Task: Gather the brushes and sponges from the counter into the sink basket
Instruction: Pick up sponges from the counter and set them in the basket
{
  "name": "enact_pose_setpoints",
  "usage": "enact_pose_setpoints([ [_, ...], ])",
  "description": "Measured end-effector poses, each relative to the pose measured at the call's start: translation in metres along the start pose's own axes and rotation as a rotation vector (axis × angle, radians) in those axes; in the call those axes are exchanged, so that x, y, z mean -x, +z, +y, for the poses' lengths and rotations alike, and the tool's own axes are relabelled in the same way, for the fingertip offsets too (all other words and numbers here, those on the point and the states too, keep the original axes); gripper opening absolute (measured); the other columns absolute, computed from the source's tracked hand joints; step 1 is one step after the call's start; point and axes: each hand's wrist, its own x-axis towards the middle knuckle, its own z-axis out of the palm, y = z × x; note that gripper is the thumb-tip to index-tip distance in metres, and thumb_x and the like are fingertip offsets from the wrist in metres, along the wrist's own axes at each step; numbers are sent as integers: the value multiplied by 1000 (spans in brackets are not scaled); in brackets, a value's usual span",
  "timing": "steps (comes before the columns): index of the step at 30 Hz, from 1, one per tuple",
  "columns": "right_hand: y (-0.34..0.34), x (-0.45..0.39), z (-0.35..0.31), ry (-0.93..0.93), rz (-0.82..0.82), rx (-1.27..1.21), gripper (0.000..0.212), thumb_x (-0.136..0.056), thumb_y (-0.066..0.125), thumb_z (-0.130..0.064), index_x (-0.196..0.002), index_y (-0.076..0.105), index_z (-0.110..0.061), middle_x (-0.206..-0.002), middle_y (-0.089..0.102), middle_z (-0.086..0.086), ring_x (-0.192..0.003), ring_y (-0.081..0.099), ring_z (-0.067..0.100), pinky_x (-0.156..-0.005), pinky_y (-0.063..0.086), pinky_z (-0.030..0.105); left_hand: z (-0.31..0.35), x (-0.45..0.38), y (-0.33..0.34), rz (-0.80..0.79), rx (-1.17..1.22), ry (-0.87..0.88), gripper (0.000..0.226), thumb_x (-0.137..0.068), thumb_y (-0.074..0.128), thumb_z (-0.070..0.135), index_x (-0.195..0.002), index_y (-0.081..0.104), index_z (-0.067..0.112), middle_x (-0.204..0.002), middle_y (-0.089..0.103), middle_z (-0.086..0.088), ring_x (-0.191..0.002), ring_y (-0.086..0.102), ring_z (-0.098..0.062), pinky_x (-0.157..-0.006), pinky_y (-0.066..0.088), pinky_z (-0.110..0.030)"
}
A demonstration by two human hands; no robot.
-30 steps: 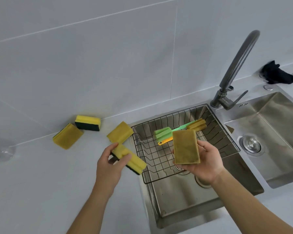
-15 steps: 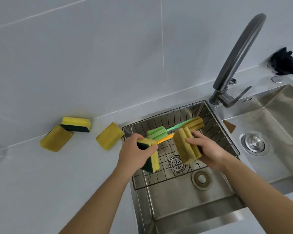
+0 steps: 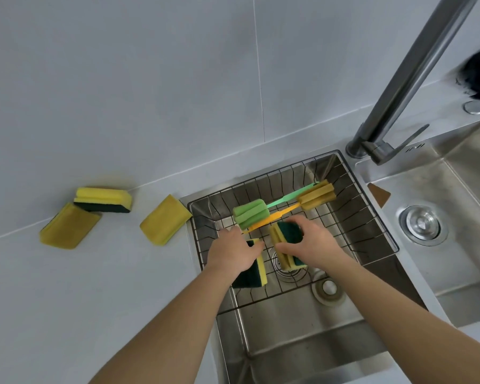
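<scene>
a person's two bare hands reach into a rectangular wire sink basket (image 3: 383, 231) set in the left bowl of a stainless steel double sink (image 3: 302, 342), each hand carrying a sponge. the left hand (image 3: 231, 254) lies over a yellow sponge with a dark green scouring side (image 3: 254, 275), which stands on edge near the basket's front left part; the fingers curve over its top, though how firmly they clasp it cannot be told. the right hand (image 3: 313, 245) grips a pair of yellow-and-green sponges held together (image 3: 284, 246) at the basket's middle, thumb on the near side and fingers wrapped over the dark green face. behind the hands, toward the basket's back wall, two long-handled sponge brushes lie crossed on the wire floor: a green-handled brush with a green foam head (image 3: 251, 216) and an orange-handled brush with a tan foam head (image 3: 317, 195). three more sponges remain on the pale grey counter (image 3: 94, 300) left of the basket: a flat yellow one (image 3: 165, 220) just beside the basket's rim, and farther left another flat yellow one (image 3: 68, 230) touching a yellow-and-green block sponge (image 3: 103, 200) by the wall. a grey metal tap (image 3: 399, 87) rises to the right of the basket's back corner.
</scene>
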Motion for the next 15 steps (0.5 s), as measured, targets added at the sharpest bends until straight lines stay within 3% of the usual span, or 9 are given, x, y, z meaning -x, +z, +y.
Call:
enact_pose_setpoints([
  [5, 10, -8, 2, -19, 68, 133, 76, -75, 76, -52, -139, 39, -33, -119, 51, 4, -104, 55, 21, -87, 56, 36, -4, -9, 7, -44, -102, -18, 69, -81, 47, 70, -121, 50, 13, -116, 53, -12, -102, 58, -32, -75, 52, -37],
  [11, 15, -15, 2, -28, 22, 208, 78, -77, 70, -60, -142, 38, -31, -122, 50, 3, -108, 55, 22, -89, 56, 38, -1, -3, 0, 38, -379, 131, 59, -88, 38, 68, -104, 59, 15, -89, 57, -2, -80, 56, -20, -63, 48, -31],
  [15, 12, -16, 3, -45, -16, 164, 71, -85, 68, -48, -146, 36, -32, -125, 55, 5, -108, 56, 22, -87, 58, 38, -12, -3, -4, 63, -390, 292, 50, -90, 47, 56, -119, 55, 16, -112, 62, -4, -103, 57, -23, -79, 50, -35],
])
